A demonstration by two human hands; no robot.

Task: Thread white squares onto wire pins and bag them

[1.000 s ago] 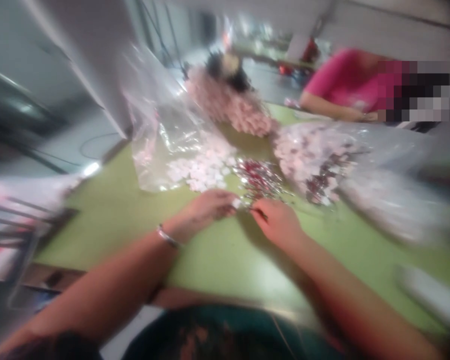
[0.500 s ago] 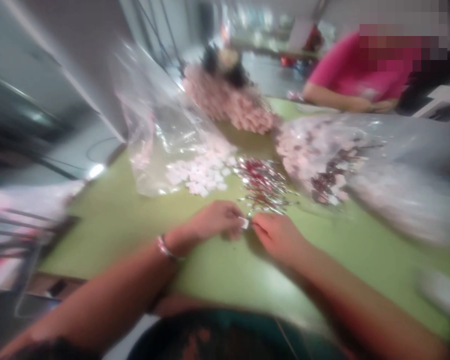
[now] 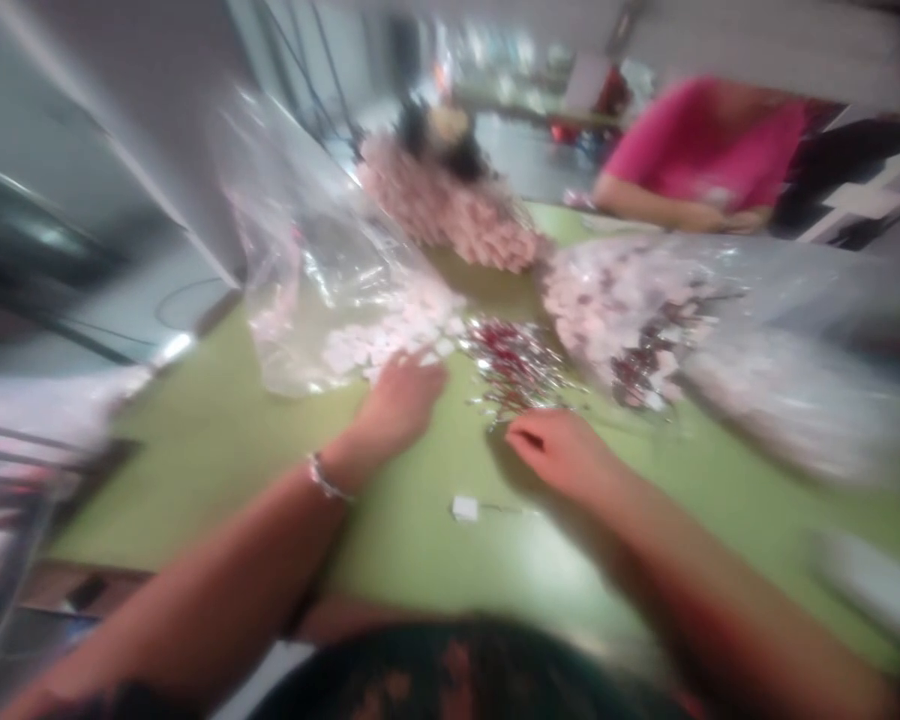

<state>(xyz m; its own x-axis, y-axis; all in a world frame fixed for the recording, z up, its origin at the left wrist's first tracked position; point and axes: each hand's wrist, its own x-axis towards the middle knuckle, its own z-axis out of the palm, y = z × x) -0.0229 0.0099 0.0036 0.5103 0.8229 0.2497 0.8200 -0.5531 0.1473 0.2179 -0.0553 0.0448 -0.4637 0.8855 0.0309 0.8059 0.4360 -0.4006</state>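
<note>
My left hand (image 3: 401, 400) is over the near edge of a heap of small white pieces (image 3: 352, 345), its fingers reaching forward and touching them. My right hand (image 3: 562, 450) is pinched closed at the near edge of a pile of thin, shiny silver and red stems (image 3: 514, 360). Whatever lies between its fingertips is too small and blurred to make out. A small white square piece (image 3: 465, 508) with a thin stem lies on the green table (image 3: 420, 545), nearer to me than both hands.
A clear plastic bag (image 3: 322, 270) lies behind the white heap. To the right is another clear bag (image 3: 607, 290) with pale pink pieces. Pink bunched items (image 3: 457, 215) are at the back. Across the table sits a person in a pink top (image 3: 712, 150).
My left hand has moved forward and left to the white heap. The white piece that was between my hands now lies on the table with its stem. My right hand stays near the stems.
</note>
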